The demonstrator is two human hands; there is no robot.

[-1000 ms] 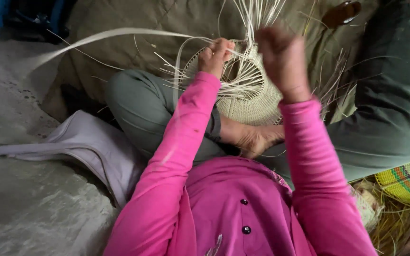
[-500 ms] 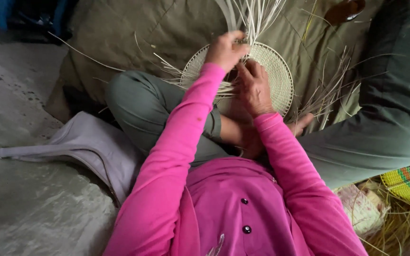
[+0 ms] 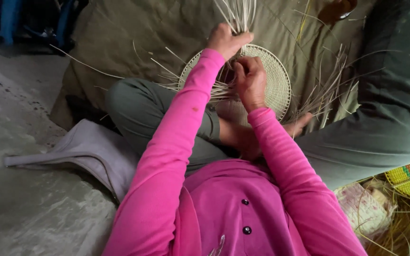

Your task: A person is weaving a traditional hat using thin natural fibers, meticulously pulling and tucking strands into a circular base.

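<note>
While both hands grip, straw strands (image 3: pixel 239 13) point upward.

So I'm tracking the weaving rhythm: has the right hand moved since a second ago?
Yes. The right hand has come down from a raised fist above the round woven disc and now rests on its centre, close beside the left hand.

Both arms, in pink sleeves, are stretched forward. The left hand (image 3: pixel 226 40) is raised higher, its fingers pinched closed; the right hand (image 3: pixel 251 80) is curled into a closed grip just below it.
</note>
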